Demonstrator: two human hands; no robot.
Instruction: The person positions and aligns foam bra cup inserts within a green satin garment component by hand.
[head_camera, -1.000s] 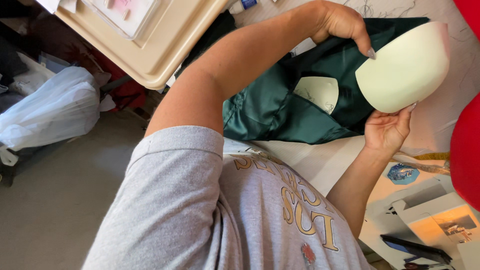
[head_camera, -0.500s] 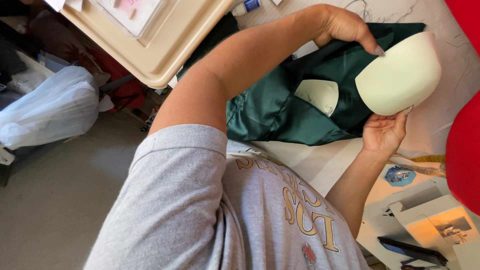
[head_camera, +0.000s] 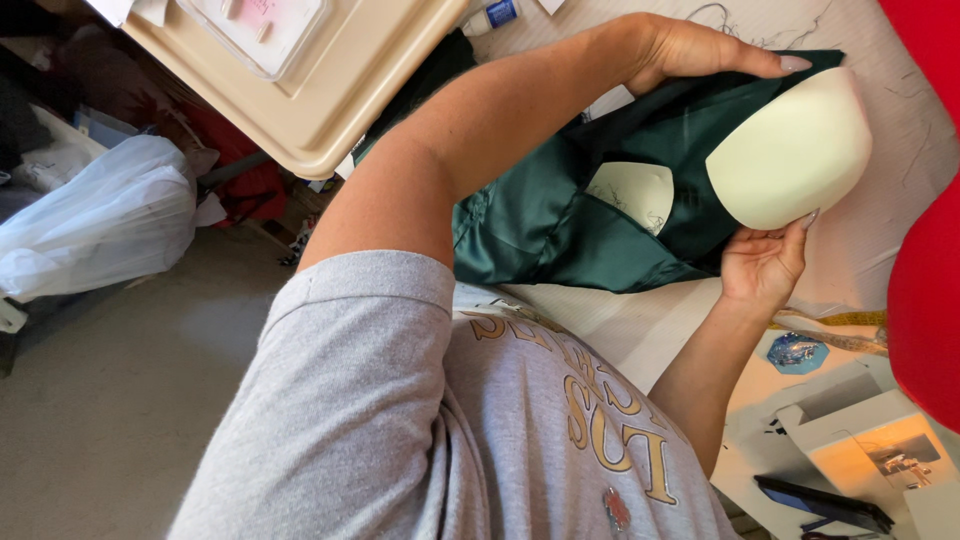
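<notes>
Both my hands hold a cream foam cup (head_camera: 790, 150) above a dark green satin garment (head_camera: 560, 215) spread on the white table (head_camera: 870, 250). My left hand (head_camera: 700, 50) reaches over from the top, with its fingertips on the cup's upper rim. From below, my right hand (head_camera: 762, 265) supports the cup with its fingers on the lower edge. A second cream cup piece (head_camera: 632, 192) lies inside the green garment, just left of the held cup.
A beige tray (head_camera: 330, 100) with a clear box sits at top left. A white plastic bag (head_camera: 95, 215) lies on the floor at left. A red shape (head_camera: 925, 290) fills the right edge. A white sewing machine (head_camera: 880, 440), a measuring tape (head_camera: 830, 325) and a blue item (head_camera: 797, 352) are at lower right.
The cup has shifted slightly lower in the picture and turned a little between my hands. My left fingertips have slid along its upper rim. The garment has not moved.
</notes>
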